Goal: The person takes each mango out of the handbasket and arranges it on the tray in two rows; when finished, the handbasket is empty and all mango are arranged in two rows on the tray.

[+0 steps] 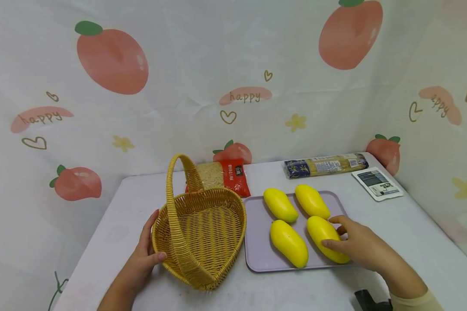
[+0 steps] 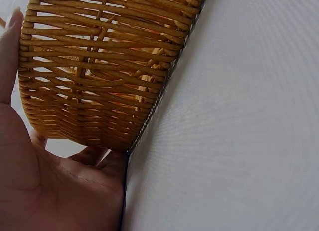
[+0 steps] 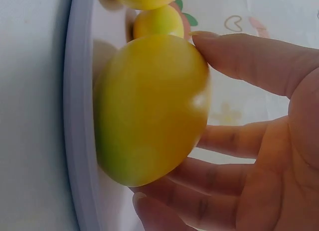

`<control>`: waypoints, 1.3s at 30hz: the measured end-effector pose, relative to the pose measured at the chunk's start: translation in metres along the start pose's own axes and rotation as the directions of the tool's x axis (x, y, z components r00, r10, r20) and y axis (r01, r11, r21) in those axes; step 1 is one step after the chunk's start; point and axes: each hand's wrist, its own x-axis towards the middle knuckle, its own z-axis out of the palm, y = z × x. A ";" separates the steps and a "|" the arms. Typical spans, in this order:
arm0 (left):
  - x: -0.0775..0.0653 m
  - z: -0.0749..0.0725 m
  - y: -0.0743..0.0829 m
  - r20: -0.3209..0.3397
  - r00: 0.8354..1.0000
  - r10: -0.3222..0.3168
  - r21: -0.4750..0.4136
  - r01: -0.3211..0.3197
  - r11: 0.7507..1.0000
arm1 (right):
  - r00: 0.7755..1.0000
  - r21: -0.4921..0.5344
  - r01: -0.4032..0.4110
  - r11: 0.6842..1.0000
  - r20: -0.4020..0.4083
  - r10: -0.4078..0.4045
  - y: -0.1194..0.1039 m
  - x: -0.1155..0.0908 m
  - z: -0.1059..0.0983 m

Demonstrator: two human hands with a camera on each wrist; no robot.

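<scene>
In the head view my left hand (image 1: pixel 140 257) holds the left side of a heart-shaped wicker basket (image 1: pixel 210 233), thumb at the rim and fingers along the outer wall. A tall arched handle crosses the basket, and its woven bottom shows bare. My right hand (image 1: pixel 359 242) grips the near right yellow mango (image 1: pixel 318 231) on a lilac tray (image 1: pixel 258 255). Seen from the right wrist, the thumb lies against one side of this mango (image 3: pixel 154 111) and the fingers curl round the other. Three more mangoes (image 1: pixel 289 244) lie on the tray.
Behind the basket lies a red-and-clear food bag (image 1: pixel 235 177), partly hidden. A long pack of noodles (image 1: pixel 327 166) and a flat white packet (image 1: pixel 377 183) lie at the back right. A printed cloth (image 1: pixel 179 86) hangs behind the table. A black object (image 1: pixel 369 300) is near the right forearm.
</scene>
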 end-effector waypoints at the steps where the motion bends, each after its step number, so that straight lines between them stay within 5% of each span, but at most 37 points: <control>1: 0.000 0.000 0.000 0.001 1.000 0.002 -0.002 -0.002 1.000 | 1.000 0.003 -0.002 1.000 0.003 0.002 0.000 0.000 0.000; 39: 0.000 0.003 0.001 -0.013 0.999 -0.032 0.006 0.032 0.999 | 0.998 0.006 -0.056 0.998 -0.007 0.056 0.003 -0.003 -0.010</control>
